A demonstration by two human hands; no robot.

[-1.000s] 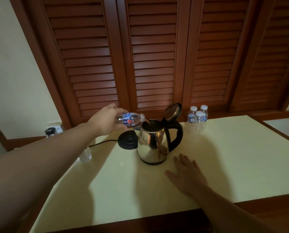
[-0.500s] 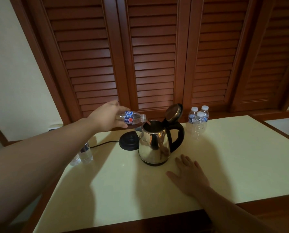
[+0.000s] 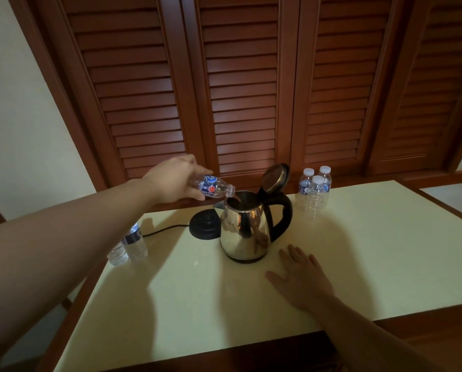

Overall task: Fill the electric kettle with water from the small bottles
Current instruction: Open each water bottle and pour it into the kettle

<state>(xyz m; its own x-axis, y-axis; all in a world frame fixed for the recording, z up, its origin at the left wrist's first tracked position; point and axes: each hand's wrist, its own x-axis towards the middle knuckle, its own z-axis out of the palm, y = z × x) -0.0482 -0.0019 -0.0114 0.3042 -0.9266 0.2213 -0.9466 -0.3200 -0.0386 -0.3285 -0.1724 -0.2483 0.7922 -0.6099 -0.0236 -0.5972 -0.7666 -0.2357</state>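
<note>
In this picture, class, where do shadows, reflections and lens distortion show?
Head view: dim light; soft shadows fall on the table beneath both arms; the steel kettle mirrors its surroundings; the wide-angle lens splays the louvred doors outward.

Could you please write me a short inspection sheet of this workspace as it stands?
Surface: pale tabletop, wooden edge.
Job's things: steel kettle, lid open, off its base; tilted bottle mouth at kettle opening; three capped bottles behind; two bottles at left edge.
Clutter: nothing seen.
Grippers: left hand grips tilted bottle; right hand flat on table.
Cables: base cord runs left.
Surroundings: louvred wooden doors.
</note>
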